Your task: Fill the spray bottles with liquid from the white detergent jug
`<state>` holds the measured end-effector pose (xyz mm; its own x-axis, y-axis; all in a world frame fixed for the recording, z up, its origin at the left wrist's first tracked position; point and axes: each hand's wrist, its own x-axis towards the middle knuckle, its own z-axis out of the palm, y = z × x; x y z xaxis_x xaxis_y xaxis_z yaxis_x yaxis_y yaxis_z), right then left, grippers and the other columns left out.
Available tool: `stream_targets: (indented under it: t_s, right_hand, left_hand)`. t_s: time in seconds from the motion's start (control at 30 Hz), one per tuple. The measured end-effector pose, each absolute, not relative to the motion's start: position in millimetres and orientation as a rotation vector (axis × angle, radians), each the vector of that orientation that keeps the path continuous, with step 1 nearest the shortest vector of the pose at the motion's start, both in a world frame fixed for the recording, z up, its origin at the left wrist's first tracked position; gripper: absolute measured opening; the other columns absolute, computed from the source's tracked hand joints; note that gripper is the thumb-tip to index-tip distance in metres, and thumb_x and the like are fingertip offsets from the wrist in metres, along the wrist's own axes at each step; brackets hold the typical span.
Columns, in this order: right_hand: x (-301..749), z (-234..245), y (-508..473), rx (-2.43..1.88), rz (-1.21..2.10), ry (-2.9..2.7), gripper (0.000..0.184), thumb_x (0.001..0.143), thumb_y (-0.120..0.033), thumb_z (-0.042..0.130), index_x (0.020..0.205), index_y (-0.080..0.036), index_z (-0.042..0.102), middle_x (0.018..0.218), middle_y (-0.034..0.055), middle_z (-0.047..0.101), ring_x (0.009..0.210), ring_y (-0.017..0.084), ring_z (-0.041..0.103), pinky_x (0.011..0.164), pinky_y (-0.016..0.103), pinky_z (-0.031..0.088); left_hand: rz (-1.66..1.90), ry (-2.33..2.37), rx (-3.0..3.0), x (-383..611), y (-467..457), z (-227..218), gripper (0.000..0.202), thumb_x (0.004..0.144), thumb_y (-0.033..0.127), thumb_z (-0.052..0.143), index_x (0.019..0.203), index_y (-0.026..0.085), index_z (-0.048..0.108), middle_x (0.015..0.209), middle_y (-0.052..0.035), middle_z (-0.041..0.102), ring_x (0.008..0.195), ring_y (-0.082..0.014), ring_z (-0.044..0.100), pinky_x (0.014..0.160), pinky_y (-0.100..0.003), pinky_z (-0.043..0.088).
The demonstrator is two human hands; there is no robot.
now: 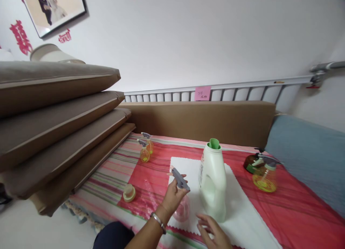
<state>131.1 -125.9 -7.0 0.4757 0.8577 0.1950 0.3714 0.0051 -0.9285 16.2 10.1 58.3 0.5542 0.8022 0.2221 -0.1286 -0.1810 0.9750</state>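
My left hand grips a pink spray bottle by the neck, just under its grey trigger head. The bottle is over the white scallop-edged cloth; whether its base rests there I cannot tell. Nothing is in my right hand, whose fingers are apart, close to the lower front of a large pale green jug. That jug stands upright, with a green spout showing in its uncapped mouth. To the left lies a pale round cap.
Two spray bottles with yellow liquid, one in front, stand at the back left. On the right are another yellow spray bottle and a brown pump bottle. Stacked cushions rise at left; a long cushion lines the back.
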Motion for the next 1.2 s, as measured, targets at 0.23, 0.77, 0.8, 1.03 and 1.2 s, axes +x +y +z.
stream_targets:
  t_s: [0.23, 0.77, 0.8, 1.03, 1.2]
  right_hand:
    - [122, 43, -76, -1.462, 0.523, -1.135, 0.042, 0.068, -0.035, 0.061, 0.107, -0.021, 0.062, 0.111, 0.0085, 0.066, 0.104, 0.027, 0.06, 0.089, 0.04, 0.048]
    - [121, 46, -44, -1.345, 0.739, -1.07, 0.036, 0.071, -0.045, 0.063, 0.09, -0.015, 0.067, 0.091, 0.0109, 0.072, 0.087, 0.028, 0.065, 0.081, 0.039, 0.05]
    - [122, 44, -43, -1.341, 0.747, -1.065, 0.036, 0.071, -0.046, 0.064, 0.091, -0.015, 0.066, 0.092, 0.0108, 0.071, 0.088, 0.027, 0.065, 0.082, 0.04, 0.05]
    - [124, 52, -49, -1.309, 0.822, -1.025, 0.041, 0.071, -0.049, 0.065, 0.094, -0.015, 0.066, 0.092, 0.0116, 0.071, 0.089, 0.028, 0.065, 0.086, 0.045, 0.048]
    - [127, 85, -67, -1.226, 0.866, -1.084, 0.046, 0.073, -0.045, 0.066, 0.111, -0.019, 0.062, 0.11, 0.0106, 0.067, 0.106, 0.028, 0.059, 0.093, 0.044, 0.045]
  left_hand:
    - [0.948, 0.573, 1.596, 14, 14, 57, 0.039, 0.079, 0.037, 0.058, 0.112, 0.017, 0.058, 0.112, -0.0078, 0.061, 0.106, -0.0239, 0.053, 0.095, -0.038, 0.04]
    - [0.816, 0.711, 1.724, -19, 13, -12, 0.114, 0.036, 0.027, 0.089, 0.135, 0.016, 0.034, 0.138, -0.0177, 0.038, 0.128, -0.0337, 0.035, 0.109, -0.046, 0.025]
    - [0.802, 0.732, 1.74, -19, 13, -20, 0.115, 0.035, 0.025, 0.089, 0.135, 0.017, 0.033, 0.139, -0.0174, 0.038, 0.128, -0.0334, 0.035, 0.109, -0.046, 0.025]
    - [0.885, 0.815, 1.765, -10, 6, -21, 0.094, 0.041, 0.02, 0.086, 0.124, 0.017, 0.043, 0.126, -0.0135, 0.05, 0.118, -0.0314, 0.045, 0.104, -0.046, 0.032]
    - [0.92, 0.85, 1.814, -15, -11, 12, 0.089, 0.043, 0.026, 0.084, 0.122, 0.017, 0.045, 0.124, -0.0132, 0.05, 0.116, -0.0321, 0.045, 0.102, -0.047, 0.032]
